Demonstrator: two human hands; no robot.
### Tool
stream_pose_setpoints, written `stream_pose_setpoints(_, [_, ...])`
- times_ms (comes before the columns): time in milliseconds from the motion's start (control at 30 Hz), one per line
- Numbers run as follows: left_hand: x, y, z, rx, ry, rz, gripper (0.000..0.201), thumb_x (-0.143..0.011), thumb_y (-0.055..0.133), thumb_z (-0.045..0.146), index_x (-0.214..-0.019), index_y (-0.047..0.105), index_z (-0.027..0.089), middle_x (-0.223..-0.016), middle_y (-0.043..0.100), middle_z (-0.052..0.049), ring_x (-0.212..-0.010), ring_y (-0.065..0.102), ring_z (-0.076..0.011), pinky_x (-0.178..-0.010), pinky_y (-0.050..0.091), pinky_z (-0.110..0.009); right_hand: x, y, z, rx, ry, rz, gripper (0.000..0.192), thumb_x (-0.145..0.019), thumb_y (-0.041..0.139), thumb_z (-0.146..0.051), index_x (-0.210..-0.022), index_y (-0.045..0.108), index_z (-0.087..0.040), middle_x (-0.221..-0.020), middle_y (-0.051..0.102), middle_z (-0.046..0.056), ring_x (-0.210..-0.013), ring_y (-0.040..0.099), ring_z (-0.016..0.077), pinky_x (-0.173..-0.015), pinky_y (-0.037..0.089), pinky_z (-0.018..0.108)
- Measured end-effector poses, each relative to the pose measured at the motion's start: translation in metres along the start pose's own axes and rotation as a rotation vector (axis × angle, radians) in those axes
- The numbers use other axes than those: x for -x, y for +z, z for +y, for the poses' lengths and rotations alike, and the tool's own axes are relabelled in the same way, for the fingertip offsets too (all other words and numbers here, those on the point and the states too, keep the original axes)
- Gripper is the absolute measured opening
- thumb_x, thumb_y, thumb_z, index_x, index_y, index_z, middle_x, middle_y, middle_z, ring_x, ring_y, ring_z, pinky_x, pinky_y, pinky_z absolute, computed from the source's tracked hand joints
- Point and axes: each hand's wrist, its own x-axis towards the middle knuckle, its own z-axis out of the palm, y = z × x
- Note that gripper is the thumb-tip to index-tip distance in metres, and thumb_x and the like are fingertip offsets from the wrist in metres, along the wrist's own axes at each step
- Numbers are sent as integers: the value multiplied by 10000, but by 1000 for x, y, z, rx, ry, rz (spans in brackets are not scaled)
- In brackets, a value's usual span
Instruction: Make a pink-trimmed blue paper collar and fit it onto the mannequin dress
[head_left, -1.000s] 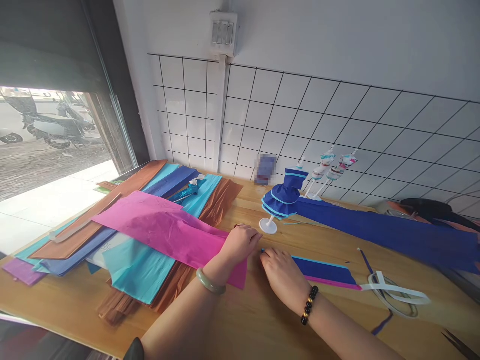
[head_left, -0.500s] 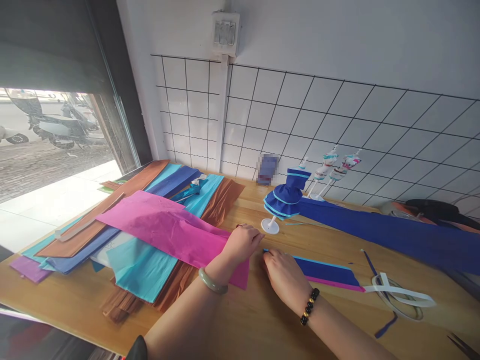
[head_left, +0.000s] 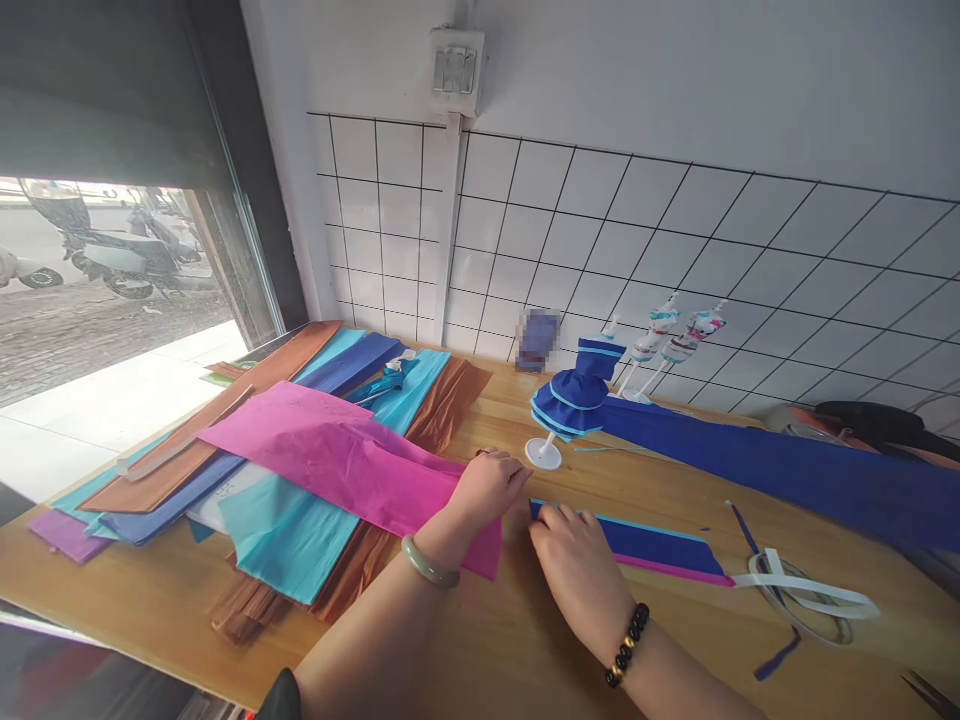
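Note:
My left hand (head_left: 487,492), a pale green bangle on its wrist, is closed over the right end of a pink crepe-paper sheet (head_left: 322,440). Its fingertips point right, and whatever they pinch is hidden. Close by, my right hand (head_left: 574,550), wearing a black bead bracelet, has its fingers curled down on the left end of a dark blue paper strip (head_left: 660,545). Light blue trims the strip's far edge and pink its near edge. Just beyond both hands stands a small dress form (head_left: 577,395) in a blue tiered dress with light blue bands.
Brown, blue and turquoise paper sheets (head_left: 292,540) are piled on the left of the wooden table (head_left: 480,650). A long blue sheet (head_left: 750,460) stretches right. White tape (head_left: 817,592) lies curled near scissor tips (head_left: 930,692). Two patterned dress forms (head_left: 660,335) stand behind, near the wall grid.
My right hand has shifted slightly toward me, its wrist lower, and more of the blue strip's left end shows. My left hand stays almost still. The view has tilted a little.

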Motion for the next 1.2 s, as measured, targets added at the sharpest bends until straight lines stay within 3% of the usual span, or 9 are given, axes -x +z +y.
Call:
stream_pose_setpoints(267, [0,-1,-1,-2,20,-5,288,-882,428,263,-692,624,172,-671,645,-25,-683,571,-140,-674,391,-240,-14,-9,-29,122,-49,-49,251,-754,475,4,-741,702,-103,-772,642,158,-781,535,269,-650,322,389])
stream_pose_setpoints(433, [0,-2,-1,-1,27,0,284,-881,432,249,-683,617,165,-675,643,-27,-680,569,-135,-664,388,-233,-23,-13,-37,128,-8,-72,243,-750,483,4,-730,708,-85,-786,659,188,-771,551,275,-633,316,387])
stream_pose_setpoints(700, [0,-2,-1,-2,17,2,280,-879,435,258,-695,627,170,-663,646,-26,-674,569,-139,-665,387,-236,-15,-11,-24,58,70,-44,258,-753,459,29,-746,682,-100,-795,652,167,-786,583,277,-616,359,355])
stream_pose_setpoints(1200, [0,-4,1,12,-16,-1,301,-879,430,290,-692,635,174,-656,631,-30,-682,567,-148,-668,395,-241,5,16,1,-151,178,63,184,-823,464,-100,-726,602,-173,-774,619,63,-767,566,202,-635,362,286])
